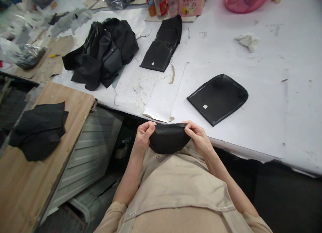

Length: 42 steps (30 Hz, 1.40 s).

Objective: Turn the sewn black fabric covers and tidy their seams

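A black leather-like piece (169, 139) with a rounded lower edge is stretched between my two hands, just in front of the table edge and above my apron. My left hand (145, 135) pinches its upper left corner between thumb and fingers. At the upper right corner, my right hand (197, 135) grips it the same way. On the table to the right lies a flat black piece (218, 97) with one rounded end and a small white tag. Farther back rests a similar tagged black piece (161, 45), partly curled.
A heap of black material (103, 52) lies at the table's back left. More black pieces (40, 129) sit on a wooden board (72, 99) at left. Bottles (160, 5), a pink box (191, 3), a pink basin (245, 1) and a crumpled white scrap (248, 42) are at the back.
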{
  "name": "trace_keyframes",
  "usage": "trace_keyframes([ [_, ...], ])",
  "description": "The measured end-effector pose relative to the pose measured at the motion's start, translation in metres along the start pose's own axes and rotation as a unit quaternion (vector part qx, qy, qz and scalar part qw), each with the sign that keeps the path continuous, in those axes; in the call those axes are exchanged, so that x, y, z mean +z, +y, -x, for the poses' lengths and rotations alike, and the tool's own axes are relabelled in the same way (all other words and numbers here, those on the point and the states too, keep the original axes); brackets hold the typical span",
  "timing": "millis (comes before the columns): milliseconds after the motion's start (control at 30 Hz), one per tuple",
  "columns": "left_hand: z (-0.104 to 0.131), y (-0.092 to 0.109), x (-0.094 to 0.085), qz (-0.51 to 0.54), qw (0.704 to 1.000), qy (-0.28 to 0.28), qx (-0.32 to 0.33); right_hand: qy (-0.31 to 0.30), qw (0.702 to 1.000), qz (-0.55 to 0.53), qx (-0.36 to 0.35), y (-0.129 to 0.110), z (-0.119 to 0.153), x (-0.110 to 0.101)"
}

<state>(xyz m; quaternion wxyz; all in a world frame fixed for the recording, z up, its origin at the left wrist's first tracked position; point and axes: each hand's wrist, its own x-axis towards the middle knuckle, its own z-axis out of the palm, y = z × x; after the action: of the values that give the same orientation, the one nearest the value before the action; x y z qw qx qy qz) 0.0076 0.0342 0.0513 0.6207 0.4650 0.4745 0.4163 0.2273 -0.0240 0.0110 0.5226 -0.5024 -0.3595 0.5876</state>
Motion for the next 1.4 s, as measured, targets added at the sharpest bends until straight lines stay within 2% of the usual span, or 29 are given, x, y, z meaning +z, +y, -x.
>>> trace_keyframes([
  [100,0.0,-0.002,0.0,0.003,1.0,0.003,0.005,0.018,0.999,0.027,-0.018,-0.001,0.0,0.001],
  [233,0.001,-0.003,-0.002,-0.017,1.0,0.008,0.004,0.066,0.987,0.108,-0.101,-0.004,0.0,0.002],
  [333,0.001,-0.003,-0.004,-0.042,0.999,0.021,-0.005,0.096,0.977,0.145,-0.127,-0.005,0.001,0.003],
  [533,0.003,-0.002,-0.005,-0.062,0.998,0.029,0.002,0.097,0.983,0.118,-0.103,-0.005,0.0,0.006],
  [767,0.003,-0.004,-0.005,-0.041,0.999,0.028,0.001,0.073,0.995,0.054,-0.042,-0.009,-0.001,0.006],
  [967,0.005,-0.006,-0.007,-0.047,0.998,0.032,0.006,0.077,0.995,0.047,-0.048,-0.008,-0.002,0.006],
  [1100,0.006,-0.001,-0.01,-0.072,0.997,0.007,-0.006,0.078,0.993,0.06,-0.064,-0.008,-0.001,0.007],
  [1300,0.004,0.011,-0.024,-0.157,0.987,-0.012,0.011,0.058,0.991,0.079,-0.086,-0.012,0.0,0.012],
  [1400,0.003,0.023,-0.027,-0.258,0.965,-0.042,0.032,0.052,0.99,0.086,-0.099,-0.015,-0.001,0.015],
])
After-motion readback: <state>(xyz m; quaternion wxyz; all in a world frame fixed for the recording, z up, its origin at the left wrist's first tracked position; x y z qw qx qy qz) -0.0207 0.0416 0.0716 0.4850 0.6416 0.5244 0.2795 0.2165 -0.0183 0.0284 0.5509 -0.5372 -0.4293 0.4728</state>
